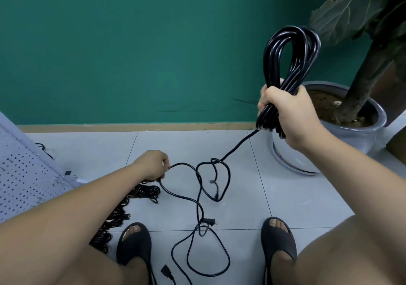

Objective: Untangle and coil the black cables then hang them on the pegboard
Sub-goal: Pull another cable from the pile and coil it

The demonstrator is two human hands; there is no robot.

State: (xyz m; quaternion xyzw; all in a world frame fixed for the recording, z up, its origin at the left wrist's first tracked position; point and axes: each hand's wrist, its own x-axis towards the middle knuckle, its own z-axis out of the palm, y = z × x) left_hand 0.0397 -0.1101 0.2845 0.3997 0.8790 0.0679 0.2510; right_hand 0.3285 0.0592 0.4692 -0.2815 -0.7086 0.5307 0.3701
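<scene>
Slack of the thin black power cable (201, 213) is looped on the grey tiled floor (285, 192) between 2 black sandals (134, 245). Farther out, 1 strand is pinched by the left hand (151, 165), fingers (162, 160) curled on it. A tangled loop (229, 175) lies just right of it. From there the cable runs up-right into the glossy black coil (292, 49), clamped in the right hand (285, 113). Open floor is offered ahead, bounded by the white perforated pegboard (22, 175) on the left and the grey plant pot (362, 129) on the right.

Glossy black cable coil (292, 49); smooth pale floor tiles (285, 192); shiny glazed pot (351, 135); matt slippers (134, 245).
</scene>
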